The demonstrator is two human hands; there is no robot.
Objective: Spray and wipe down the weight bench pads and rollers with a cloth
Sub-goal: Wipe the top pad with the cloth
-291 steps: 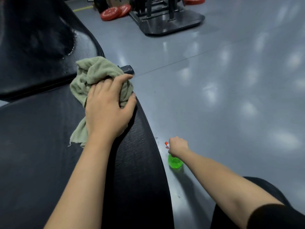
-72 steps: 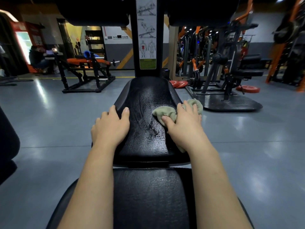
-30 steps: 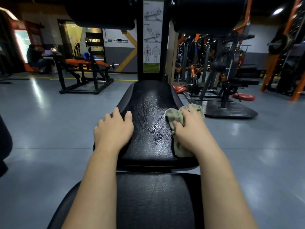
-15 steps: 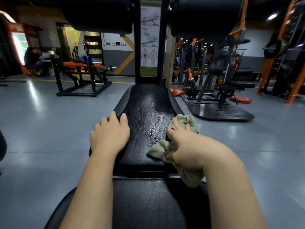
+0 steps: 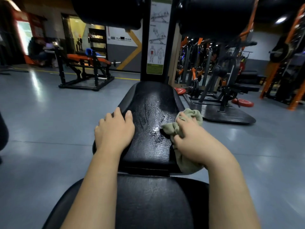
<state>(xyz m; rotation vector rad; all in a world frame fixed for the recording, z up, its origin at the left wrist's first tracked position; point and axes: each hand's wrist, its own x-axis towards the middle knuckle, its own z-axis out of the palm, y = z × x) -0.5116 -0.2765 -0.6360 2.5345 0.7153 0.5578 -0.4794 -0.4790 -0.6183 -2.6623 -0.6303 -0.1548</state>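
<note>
A black seat pad (image 5: 151, 116) stretches away from me, its middle glistening wet. My left hand (image 5: 115, 131) rests flat on the pad's left edge, fingers straight. My right hand (image 5: 191, 139) grips a bunched olive-green cloth (image 5: 186, 161) against the pad's right edge; part of the cloth hangs down over the side. A second black pad (image 5: 151, 202) lies nearest me, under my forearms. Two black rollers (image 5: 214, 15) hang at the top, either side of the upright post (image 5: 158, 38). No spray bottle is in view.
Grey glossy floor (image 5: 49, 123) lies on both sides of the bench. An orange-and-black bench (image 5: 85, 68) stands at the back left. Machines on a black platform (image 5: 227, 113) and red weight plates (image 5: 242, 102) sit at the right. A person sits far left.
My right hand with the cloth has shifted slightly outward to the pad's right edge after sweeping back toward me. My left hand stays on the left edge.
</note>
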